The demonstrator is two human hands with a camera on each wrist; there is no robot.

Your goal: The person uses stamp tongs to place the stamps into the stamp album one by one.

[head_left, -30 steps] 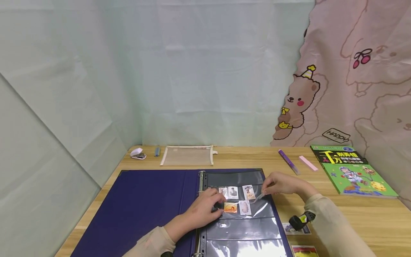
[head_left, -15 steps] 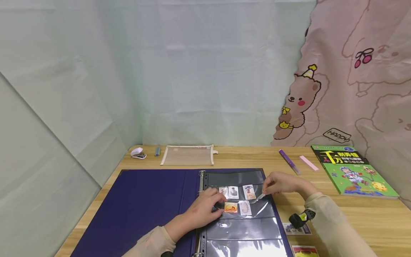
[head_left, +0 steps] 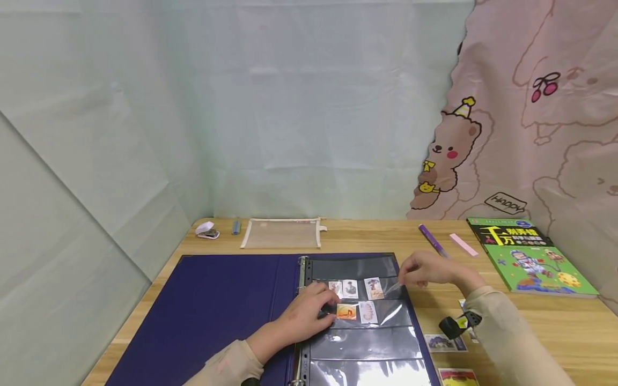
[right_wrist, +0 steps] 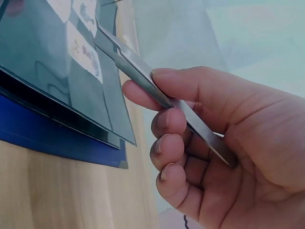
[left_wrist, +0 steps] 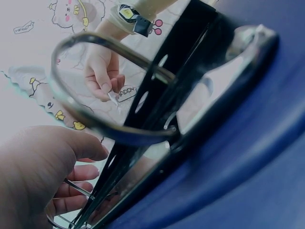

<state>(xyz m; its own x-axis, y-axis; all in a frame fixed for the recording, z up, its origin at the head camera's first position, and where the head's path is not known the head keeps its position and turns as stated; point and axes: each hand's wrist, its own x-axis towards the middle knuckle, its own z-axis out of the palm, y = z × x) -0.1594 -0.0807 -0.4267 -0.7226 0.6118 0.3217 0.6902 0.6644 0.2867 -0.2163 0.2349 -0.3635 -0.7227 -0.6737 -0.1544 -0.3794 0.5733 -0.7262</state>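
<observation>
My right hand (head_left: 427,268) pinches metal tweezers (right_wrist: 143,78) between thumb and fingers at the page's right edge. Their tips stand slightly apart over a stamp in the right wrist view. A black pocket page (head_left: 364,343) lies in the open blue ring binder (head_left: 232,305). Its upper pockets hold several stamps, among them an orange stamp (head_left: 346,311), a pale stamp (head_left: 368,312) beside it and a stamp (head_left: 374,288) nearest the tweezers. My left hand (head_left: 304,313) rests on the page's left side by the rings, its thumb and forefinger right at the orange stamp.
Loose stamps lie right of the binder, including a grey one (head_left: 441,343) and a red-yellow one (head_left: 457,377). Farther back are a stapler (head_left: 207,230), a mesh pouch (head_left: 282,234), a purple pen (head_left: 433,239), a pink strip (head_left: 463,244) and a green book (head_left: 536,262).
My right hand has drawn a little right and away from the page with the tweezers. Another loose stamp now shows by the right wrist. My left hand stays in place.
</observation>
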